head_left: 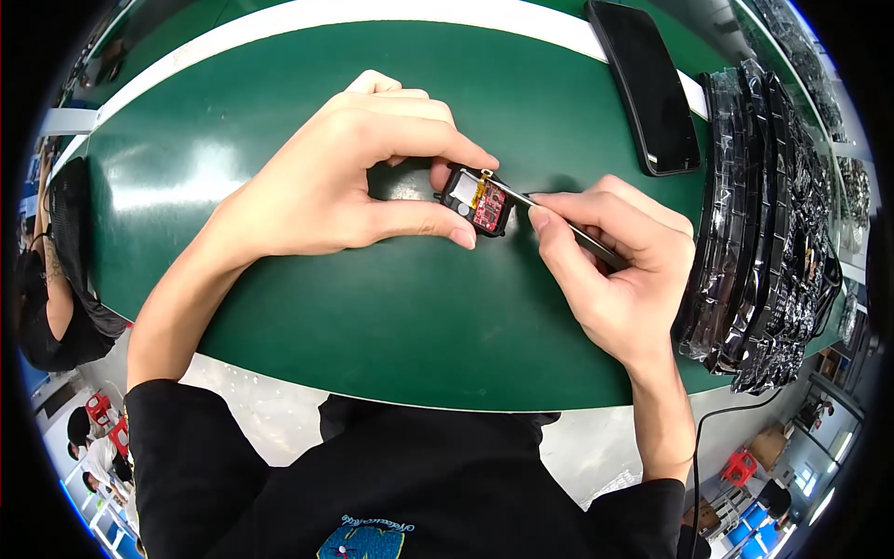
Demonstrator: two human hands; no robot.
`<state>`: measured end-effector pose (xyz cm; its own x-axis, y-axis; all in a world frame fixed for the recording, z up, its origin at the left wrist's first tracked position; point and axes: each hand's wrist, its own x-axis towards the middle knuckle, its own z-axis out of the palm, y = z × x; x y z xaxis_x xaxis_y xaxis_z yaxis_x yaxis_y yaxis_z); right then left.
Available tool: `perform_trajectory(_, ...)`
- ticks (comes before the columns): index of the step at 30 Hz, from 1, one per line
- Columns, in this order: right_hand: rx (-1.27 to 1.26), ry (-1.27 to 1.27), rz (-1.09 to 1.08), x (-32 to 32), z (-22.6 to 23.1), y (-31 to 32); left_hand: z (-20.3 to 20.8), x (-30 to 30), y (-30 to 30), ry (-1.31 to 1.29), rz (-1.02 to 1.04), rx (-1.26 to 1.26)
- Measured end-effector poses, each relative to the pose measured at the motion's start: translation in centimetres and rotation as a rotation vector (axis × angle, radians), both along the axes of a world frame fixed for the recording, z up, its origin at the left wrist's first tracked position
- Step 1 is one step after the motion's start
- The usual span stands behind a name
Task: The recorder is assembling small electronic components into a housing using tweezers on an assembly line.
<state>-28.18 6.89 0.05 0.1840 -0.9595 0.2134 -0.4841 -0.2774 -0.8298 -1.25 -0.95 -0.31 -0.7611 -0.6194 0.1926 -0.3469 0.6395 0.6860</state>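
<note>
Between the thumb and fingers of my left hand (354, 158) is a small black electronic device (477, 200), its casing opened. Inside it I see a red circuit board, a silvery block and a strip of yellow tape. My right hand (624, 247) grips a slim dark pair of tweezers (582, 238) like a pen. The tweezers' pale, thin tip reaches the upper part of the open casing, beside the yellow tape. Whether the tip pinches anything is too small to tell.
On the right, stacked black plastic trays (745, 233) line the green table (391, 326). A black smartphone (647, 88) lies at the far right, across the white edge strip (521, 17). A cable (698, 447) hangs by my right arm. Another person (60, 289) sits at the far left.
</note>
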Motion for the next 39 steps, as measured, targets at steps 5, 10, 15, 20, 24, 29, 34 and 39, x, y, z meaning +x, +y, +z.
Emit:
perform_trajectory(5,-0.069,-0.029,-0.008,-0.2,-0.4,0.0,0.2,-0.6,0.4,0.027,0.087,0.024)
perform_trajectory(10,-0.231,0.065,-0.006,-0.1,-0.6,-0.1,0.3,-0.6,0.4,0.006,0.086,0.005)
perform_trajectory(15,-0.294,0.107,-0.009,0.2,-0.9,-0.2,0.0,-0.6,0.2,0.019,0.071,-0.02)
perform_trajectory(20,-0.282,0.05,0.025,0.3,-0.9,-0.4,0.0,-0.3,-0.1,0.019,0.056,-0.004)
perform_trajectory(24,-0.146,-0.08,0.023,0.0,-0.8,-0.3,-0.4,0.5,-0.9,0.055,-0.017,0.042)
perform_trajectory(29,-0.007,-0.056,0.039,-0.2,-0.2,0.1,0.0,0.6,-1.0,0.008,-0.049,0.058)
perform_trajectory(34,-0.038,-0.035,0.057,-0.2,-0.4,-0.1,0.2,0.5,-1.0,-0.033,-0.058,0.025)
perform_trajectory(39,-0.065,-0.024,0.062,-0.2,-0.7,-0.2,0.3,0.2,-0.9,-0.026,-0.066,-0.011)
